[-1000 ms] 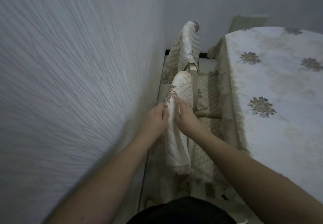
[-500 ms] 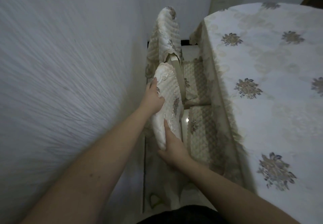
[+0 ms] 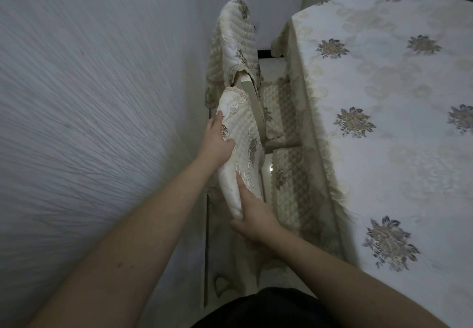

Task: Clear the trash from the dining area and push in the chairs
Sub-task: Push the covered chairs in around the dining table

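Observation:
Two chairs stand in a row between the wall and the dining table. The near chair's backrest (image 3: 243, 135) wears a cream quilted cover with embroidered flowers. My left hand (image 3: 217, 140) lies on the wall side of that backrest near its top, fingers wrapped on it. My right hand (image 3: 252, 215) grips the backrest's near end from below. The near chair's quilted seat (image 3: 289, 189) sits partly under the table's edge. The far chair (image 3: 236, 43) has the same cover. No trash shows in view.
A textured grey wall (image 3: 89, 122) runs close along the left. The dining table (image 3: 384, 122), under a floral cream cloth that hangs over its edge, fills the right. A narrow strip of glossy floor (image 3: 267, 171) shows between the chairs.
My hands have shifted from pinching the cover at mid-backrest to spread along it, left near the top, right at the near end. The view has moved closer over the chairs.

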A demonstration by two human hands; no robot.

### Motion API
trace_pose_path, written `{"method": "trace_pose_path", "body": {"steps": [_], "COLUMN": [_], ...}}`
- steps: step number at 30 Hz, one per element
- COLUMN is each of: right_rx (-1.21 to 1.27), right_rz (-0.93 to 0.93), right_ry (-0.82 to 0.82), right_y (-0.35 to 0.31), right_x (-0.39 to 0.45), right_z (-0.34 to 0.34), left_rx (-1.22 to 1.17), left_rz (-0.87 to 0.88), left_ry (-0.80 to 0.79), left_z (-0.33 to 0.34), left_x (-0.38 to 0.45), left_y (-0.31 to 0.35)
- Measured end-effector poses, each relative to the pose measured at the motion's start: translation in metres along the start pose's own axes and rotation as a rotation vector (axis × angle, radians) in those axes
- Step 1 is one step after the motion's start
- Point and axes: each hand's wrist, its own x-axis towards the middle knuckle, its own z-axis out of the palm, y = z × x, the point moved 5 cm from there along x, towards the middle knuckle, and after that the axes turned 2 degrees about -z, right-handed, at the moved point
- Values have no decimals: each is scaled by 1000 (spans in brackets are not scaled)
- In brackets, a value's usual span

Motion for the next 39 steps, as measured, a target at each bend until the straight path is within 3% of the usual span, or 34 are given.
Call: {"method": "trace_pose_path", "body": {"steps": [19,39], "right_rx": [218,171], "right_rz": [-10,-76], "right_ry": [166,76], "right_y": [-3,10], "right_x": [4,-3], "right_z": [7,2], "left_rx": [133,95], "left_rz": [20,20], "left_ry": [-124,-127], "left_z": [5,12], "left_x": [14,3], "left_y": [4,10]}}
